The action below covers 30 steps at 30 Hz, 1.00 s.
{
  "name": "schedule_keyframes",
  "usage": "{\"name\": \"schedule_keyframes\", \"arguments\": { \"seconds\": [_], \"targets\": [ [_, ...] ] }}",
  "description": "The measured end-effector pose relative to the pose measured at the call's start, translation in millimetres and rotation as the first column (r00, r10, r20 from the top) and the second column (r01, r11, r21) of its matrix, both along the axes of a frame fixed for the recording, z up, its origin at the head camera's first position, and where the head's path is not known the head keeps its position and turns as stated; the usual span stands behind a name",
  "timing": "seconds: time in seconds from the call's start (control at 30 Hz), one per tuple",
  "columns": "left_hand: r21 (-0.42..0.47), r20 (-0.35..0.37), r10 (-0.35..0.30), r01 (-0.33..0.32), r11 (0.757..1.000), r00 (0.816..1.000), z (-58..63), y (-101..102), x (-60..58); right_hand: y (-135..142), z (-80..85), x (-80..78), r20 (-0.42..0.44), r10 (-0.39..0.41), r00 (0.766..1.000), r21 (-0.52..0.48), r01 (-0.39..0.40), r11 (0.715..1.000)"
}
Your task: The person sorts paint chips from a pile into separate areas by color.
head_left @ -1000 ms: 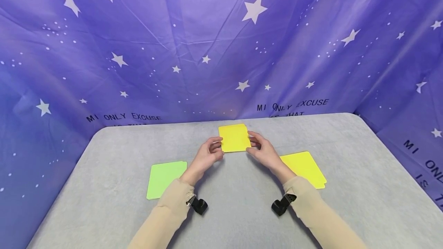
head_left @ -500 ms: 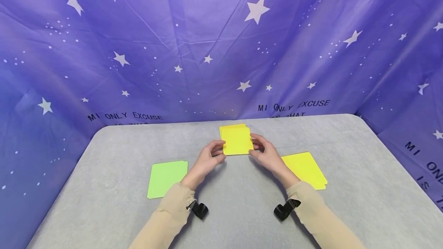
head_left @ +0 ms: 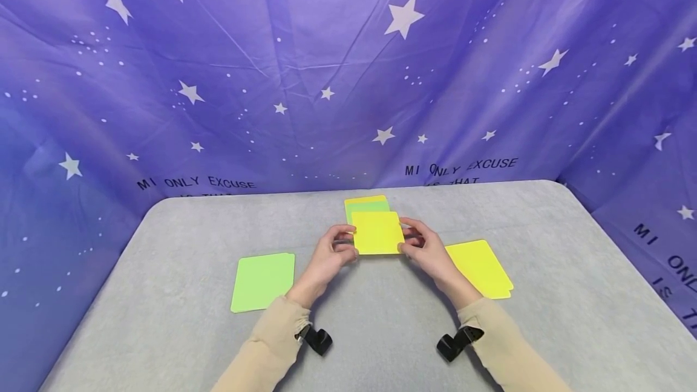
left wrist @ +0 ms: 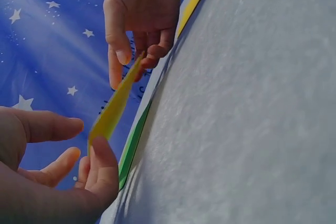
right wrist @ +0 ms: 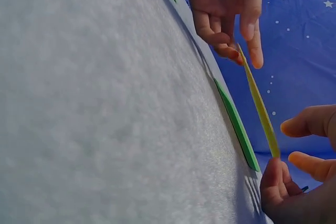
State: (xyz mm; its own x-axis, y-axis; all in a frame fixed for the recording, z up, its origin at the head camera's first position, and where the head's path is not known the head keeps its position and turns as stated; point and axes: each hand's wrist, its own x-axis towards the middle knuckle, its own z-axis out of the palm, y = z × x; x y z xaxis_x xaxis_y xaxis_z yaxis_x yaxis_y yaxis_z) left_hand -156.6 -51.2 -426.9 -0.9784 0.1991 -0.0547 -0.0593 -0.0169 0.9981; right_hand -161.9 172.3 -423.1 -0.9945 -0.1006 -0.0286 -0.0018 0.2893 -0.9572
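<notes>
Both hands hold a square yellow card (head_left: 378, 233) by its opposite side edges, with thumbs at the near corners. My left hand (head_left: 322, 259) pinches the left edge, and my right hand (head_left: 432, 259) pinches the right one. In the left wrist view the yellow card (left wrist: 113, 114) is seen nearly edge-on, raised off the table. Behind and partly beneath it, a green card (head_left: 369, 206) shows at the table's far side, with a strip of another yellow card (head_left: 356, 200) beyond. The right wrist view shows the green card (right wrist: 237, 127) lying flat below the held one.
A stack of green cards (head_left: 264, 282) lies left of my left forearm. Yellow cards (head_left: 481, 268), slightly fanned, lie by my right wrist, partly covered by it. The grey table (head_left: 381, 319) ends at a purple star-patterned curtain (head_left: 327, 77).
The yellow card has come up and toward me from the middle stack, carried by both hands. A green card now shows where it lay. The side stacks stay put.
</notes>
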Motion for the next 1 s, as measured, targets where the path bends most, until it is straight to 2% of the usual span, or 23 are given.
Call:
{"name": "schedule_keyframes", "arguments": {
  "seconds": [0.13,0.3,0.57,1.0],
  "targets": [
    [0.007,-0.006,0.018,-0.018,1.0,1.0,-1.4,2,2.2,2,2.5,5.4,0.026,-0.005,1.0,-0.036,0.006,0.999],
    [0.014,0.01,0.01,-0.01,1.0,1.0,-4.0,4,4.0,4,4.4,10.9,0.063,-0.007,0.998,-0.077,0.012,0.997],
    [0.036,0.025,-0.084,0.083,0.996,0.996,-6.2,8,7.8,12,1.1,17.8,0.075,0.007,0.997,-0.105,0.001,0.994],
    [0.044,0.014,-0.126,0.125,0.991,0.992,-6.9,19,10.8,27,1.6,27.2,0.073,0.022,0.997,-0.121,-0.013,0.993]
  ]
}}
